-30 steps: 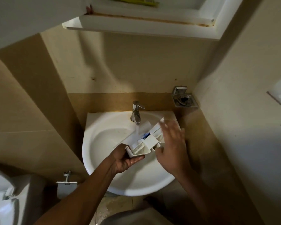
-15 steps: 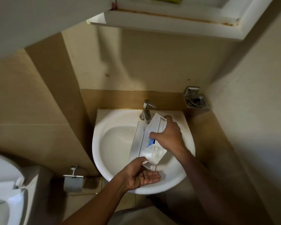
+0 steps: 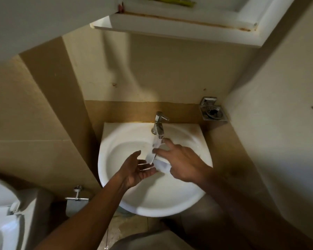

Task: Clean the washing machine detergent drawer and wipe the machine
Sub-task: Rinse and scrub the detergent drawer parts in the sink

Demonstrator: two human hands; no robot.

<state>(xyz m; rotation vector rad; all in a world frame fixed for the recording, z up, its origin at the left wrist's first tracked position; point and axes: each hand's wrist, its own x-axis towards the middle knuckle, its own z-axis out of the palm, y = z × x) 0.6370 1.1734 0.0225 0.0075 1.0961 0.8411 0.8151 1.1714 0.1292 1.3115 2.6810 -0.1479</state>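
At the far left a toilet (image 3: 2,219) stands well apart from the work, and the washing machine itself is nowhere in view, so wiping it looks like a step not yet reached. Over the white sink (image 3: 116,177) the left hand (image 3: 135,170) is cupped palm up, fingers spread, under the near end of the detergent drawer (image 3: 160,164), supporting it rather than clamping it. The drawer is blurred and sits in the basin, below water running from the tap (image 3: 159,123). The right hand (image 3: 182,161) lies over its top, fingers splayed; whether it grips cannot be told. The rinse seems under way, with how clean the drawer is too blurred to judge.
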